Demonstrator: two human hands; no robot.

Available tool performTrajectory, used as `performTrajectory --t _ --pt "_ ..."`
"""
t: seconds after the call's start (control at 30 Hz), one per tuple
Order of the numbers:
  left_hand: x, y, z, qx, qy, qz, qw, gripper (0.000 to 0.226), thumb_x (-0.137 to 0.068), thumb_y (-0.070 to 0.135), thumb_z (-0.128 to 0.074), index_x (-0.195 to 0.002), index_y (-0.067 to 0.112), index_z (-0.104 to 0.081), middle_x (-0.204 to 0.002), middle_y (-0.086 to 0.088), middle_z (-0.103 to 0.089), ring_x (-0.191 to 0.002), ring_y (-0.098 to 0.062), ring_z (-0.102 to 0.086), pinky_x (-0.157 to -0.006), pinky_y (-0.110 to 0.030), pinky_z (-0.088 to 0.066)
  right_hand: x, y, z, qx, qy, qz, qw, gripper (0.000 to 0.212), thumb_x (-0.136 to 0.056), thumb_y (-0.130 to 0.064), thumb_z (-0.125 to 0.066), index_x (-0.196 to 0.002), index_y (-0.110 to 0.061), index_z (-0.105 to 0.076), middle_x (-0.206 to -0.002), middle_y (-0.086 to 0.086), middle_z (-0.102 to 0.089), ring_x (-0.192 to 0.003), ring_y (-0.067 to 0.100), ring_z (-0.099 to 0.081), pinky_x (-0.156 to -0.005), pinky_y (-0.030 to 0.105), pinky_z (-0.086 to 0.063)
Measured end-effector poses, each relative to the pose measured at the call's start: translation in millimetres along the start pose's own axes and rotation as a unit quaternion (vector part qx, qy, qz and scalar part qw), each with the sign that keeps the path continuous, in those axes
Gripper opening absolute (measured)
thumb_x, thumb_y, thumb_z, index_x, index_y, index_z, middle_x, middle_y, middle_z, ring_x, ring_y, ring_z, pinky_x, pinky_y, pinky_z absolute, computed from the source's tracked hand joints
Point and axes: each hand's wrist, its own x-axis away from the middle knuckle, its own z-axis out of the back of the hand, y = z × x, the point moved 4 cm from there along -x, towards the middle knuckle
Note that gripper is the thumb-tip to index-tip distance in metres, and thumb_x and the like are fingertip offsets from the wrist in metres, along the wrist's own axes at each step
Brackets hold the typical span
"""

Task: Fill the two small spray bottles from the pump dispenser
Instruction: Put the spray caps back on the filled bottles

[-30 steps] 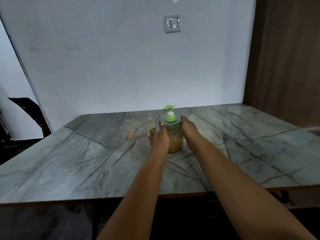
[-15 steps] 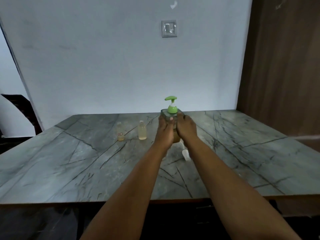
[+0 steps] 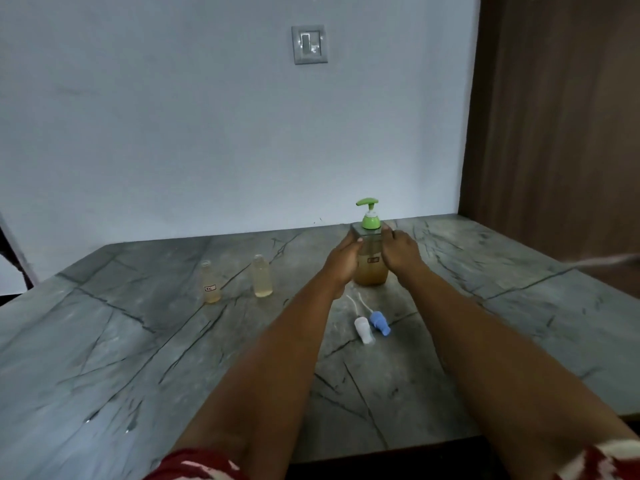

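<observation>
Green-topped pump dispenser [image 3: 371, 261], amber liquid inside, stands upright.

surface [image 3: 138, 341]: grey veined stone look, smooth, faint sheen. pump dispenser [image 3: 372, 268]: clear plastic body, glossy green plastic pump head. two small spray bottles [image 3: 210, 282] [image 3: 262, 280]: clear, material can't tell. two spray caps [image 3: 363, 329] [image 3: 379, 322]: matt plastic, white and blue. wall [image 3: 173, 133]: matt paint. side panel [image 3: 561, 116]: brown wood-grain, matt
</observation>
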Motion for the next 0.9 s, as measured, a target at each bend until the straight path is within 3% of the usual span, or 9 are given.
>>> performTrajectory --t 0.1,0.2,0.27,0.33,0.4,0.5,0.57,0.73,0.9 --pt "-4.7 -7.4 5.0 0.009 -0.009 0.006 1.0 0.047 -0.101 0.018 -0.04 -0.146 0.027 -0.037 -0.141 0.0 -0.05 -0.114 -0.011 -0.054 -0.094 -0.024 -0.045 -2.1 6.7 -6.2 0.005 -0.011 -0.003 1.0 0.055 -0.103 -0.039 -0.023 -0.126 0.001 -0.053 -0.129 0.023 -0.053 -0.118 0.033 -0.05 -0.094 0.033 -0.037" --pt "-2.9 -6.4 8.1 -0.072 -0.016 0.019 0.997 0.054 -0.101 0.026 -0.037 -0.152 0.032 -0.019 -0.155 -0.004 -0.033 -0.136 -0.022 -0.039 -0.11 -0.035 -0.035 -1.3 3.3 -3.5 -0.011 -0.038 -0.02 0.999 0.055 -0.102 -0.041 -0.027 -0.131 0.0 -0.049 -0.134 0.021 -0.051 -0.121 0.032 -0.048 -0.095 0.034 -0.037" --pt "4.0 -5.1 13.0 -0.147 0.009 0.014 0.989 0.059 -0.101 0.03 -0.037 -0.153 0.029 -0.009 -0.158 -0.007 -0.024 -0.14 -0.028 -0.032 -0.107 -0.032 -0.033 2.9 0.8 3.2 -0.036 -0.039 -0.031 0.998 0.056 -0.1 -0.042 -0.034 -0.143 -0.005 -0.036 -0.144 0.018 -0.041 -0.129 0.031 -0.042 -0.102 0.035 -0.035" --pt "12.9 -4.1 23.9 -0.169 0.069 -0.01 0.983 0.064 -0.099 0.029 -0.042 -0.154 0.025 -0.008 -0.158 -0.008 -0.023 -0.139 -0.029 -0.034 -0.105 -0.03 -0.033 11.1 -0.3 15.2 -0.052 -0.017 -0.03 0.998 0.055 -0.097 -0.037 -0.044 -0.144 -0.011 -0.034 -0.142 0.015 -0.044 -0.125 0.029 -0.046 -0.097 0.031 -0.039" --pt "24.5 -3.3 36.6 -0.168 0.126 -0.033 0.977 0.067 -0.096 0.027 -0.049 -0.153 0.022 -0.014 -0.158 -0.008 -0.025 -0.14 -0.028 -0.034 -0.112 -0.038 -0.032 21.2 -0.6 27.3 0.017 -0.011 0.0 1.0 0.041 -0.092 -0.027 -0.053 -0.131 -0.012 -0.05 -0.128 0.013 -0.056 -0.114 0.026 -0.055 -0.086 0.026 -0.041" --pt "46.8 -4.1 52.6 -0.158 0.177 -0.042 0.971 0.062 -0.093 0.025 -0.054 -0.149 0.018 -0.027 -0.153 -0.008 -0.036 -0.137 -0.026 -0.038 -0.111 -0.039 -0.034 46.8 0.3 28.2 0.181 -0.114 0.049 0.976 0.028 -0.085 -0.021 -0.063 -0.112 -0.014 -0.068 -0.12 0.008 -0.063 -0.11 0.023 -0.057 -0.087 0.025 -0.044" --pt "63.5 -3.3 61.5 -0.16 0.194 -0.05 0.967 0.06 -0.093 0.023 -0.056 -0.147 0.016 -0.031 -0.15 -0.009 -0.039 -0.134 -0.025 -0.041 -0.109 -0.037 -0.036 66.6 1.5 24.7 0.246 -0.169 0.066 0.952 0.029 -0.083 -0.023 -0.067 -0.111 -0.015 -0.069 -0.121 0.007 -0.063 -0.111 0.022 -0.057 -0.09 0.026 -0.044" --pt "97.8 -1.9 82.2 -0.178 0.21 -0.067 0.959 0.06 -0.091 0.021 -0.057 -0.146 0.014 -0.033 -0.149 -0.009 -0.041 -0.134 -0.024 -0.042 -0.11 -0.035 -0.035 104.1 -3.1 18.7 0.317 -0.218 0.091 0.918 0.041 -0.088 -0.023 -0.061 -0.129 -0.022 -0.058 -0.137 0.007 -0.053 -0.122 0.023 -0.05 -0.098 0.028 -0.039" --pt "121.8 -4.9 109.2 -0.193 0.221 -0.064 0.954 0.06 -0.091 0.021 -0.055 -0.146 0.015 -0.033 -0.149 -0.008 -0.04 -0.134 -0.024 -0.041 -0.111 -0.036 -0.034 124.5 -7.3 8.9 0.39 -0.218 0.102 0.889 0.042 -0.091 -0.018 -0.059 -0.132 -0.023 -0.056 -0.138 0.005 -0.05 -0.123 0.021 -0.048 -0.09 0.023 -0.039"
